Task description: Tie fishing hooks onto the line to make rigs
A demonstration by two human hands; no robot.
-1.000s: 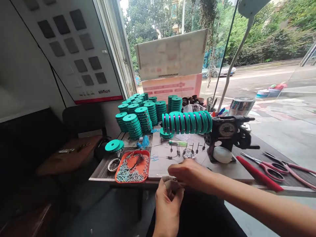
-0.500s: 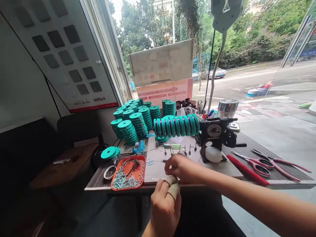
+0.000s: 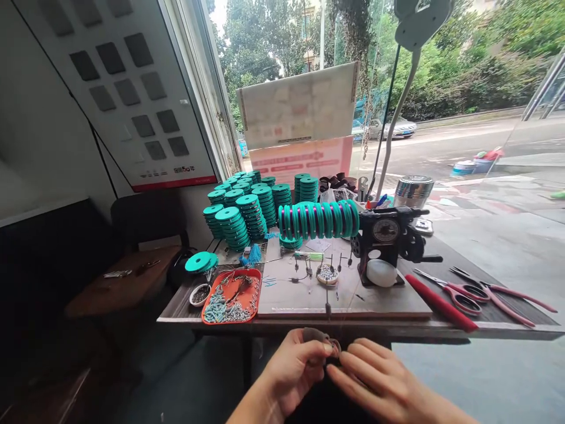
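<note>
Both my hands meet below the table's front edge. My left hand point(image 3: 289, 371) is closed in a pinch, its bandaged fingertip pressed on a small dark item I cannot name. My right hand point(image 3: 379, 383) lies beside it with fingers extended, its tips touching the same spot. A thin line rises from there to a small dark weight point(image 3: 327, 308) on the grey work board point(image 3: 388, 300). Beyond the board a row of green spools point(image 3: 318, 219) sits on a black winding machine point(image 3: 388, 241).
Stacks of green spools point(image 3: 245, 209) stand at the back left. An orange tray point(image 3: 229, 297) of small metal parts and a small bowl point(image 3: 199, 293) lie at the left front. Red scissors point(image 3: 459, 292), pliers point(image 3: 498, 294) and a red rod point(image 3: 439, 302) lie on the right.
My right hand has pulled back from the board's front edge to below the table. My left hand has turned and pinches at the fingertips. The camera has tilted slightly.
</note>
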